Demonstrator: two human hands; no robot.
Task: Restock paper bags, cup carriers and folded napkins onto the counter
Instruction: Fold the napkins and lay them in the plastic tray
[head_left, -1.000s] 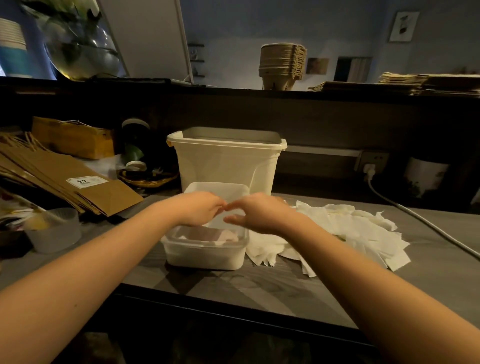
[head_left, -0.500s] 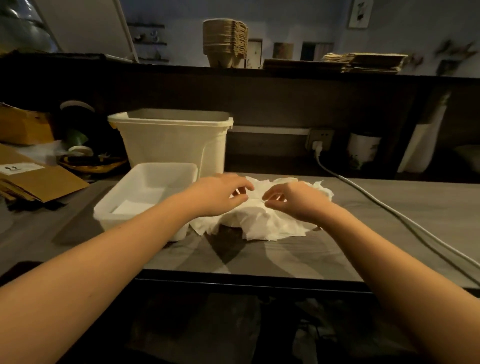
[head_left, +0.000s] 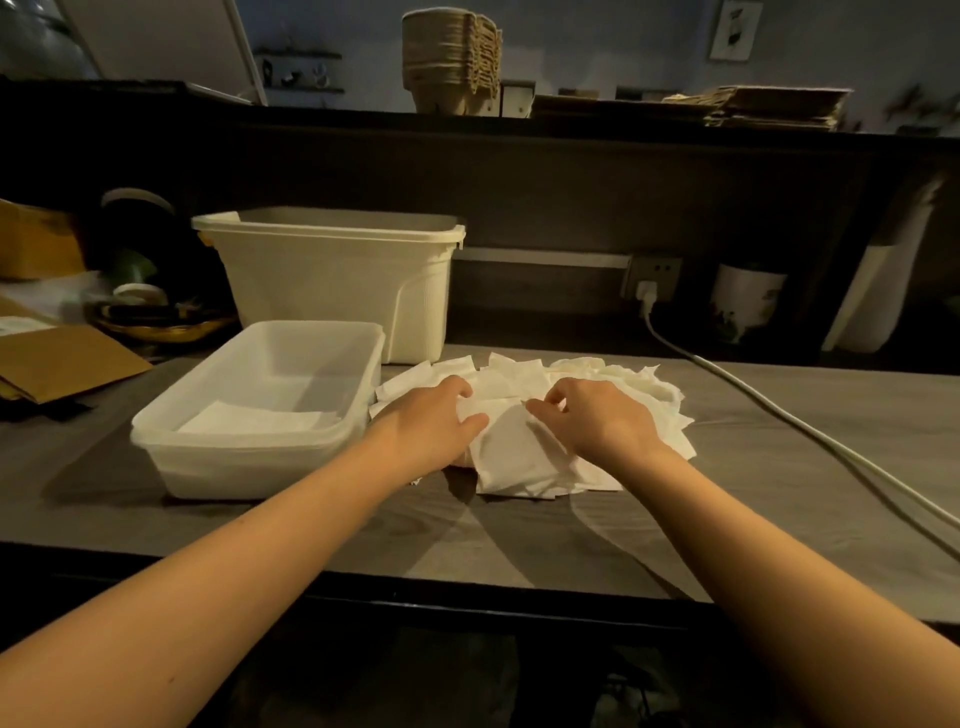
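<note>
Two hands are in view: one left hand (head_left: 428, 423) and one right hand (head_left: 597, 423). Two plastic containers stand on the counter (head_left: 519, 545): one tub (head_left: 249, 467) and one bin (head_left: 332, 291). One folded napkin (head_left: 254, 418) lies in the tub. The loose napkins (head_left: 514, 452) overlap too much to count. There are one carrier stack (head_left: 449, 52), two bag piles (head_left: 57, 364) (head_left: 774, 106), one cable (head_left: 769, 410) and one socket (head_left: 653, 273).

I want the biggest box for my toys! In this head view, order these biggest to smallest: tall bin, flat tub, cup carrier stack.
Tall bin and flat tub: look about alike; the tub is nearer, so no ranking.
Cup carrier stack: smallest, but farther back.
</note>
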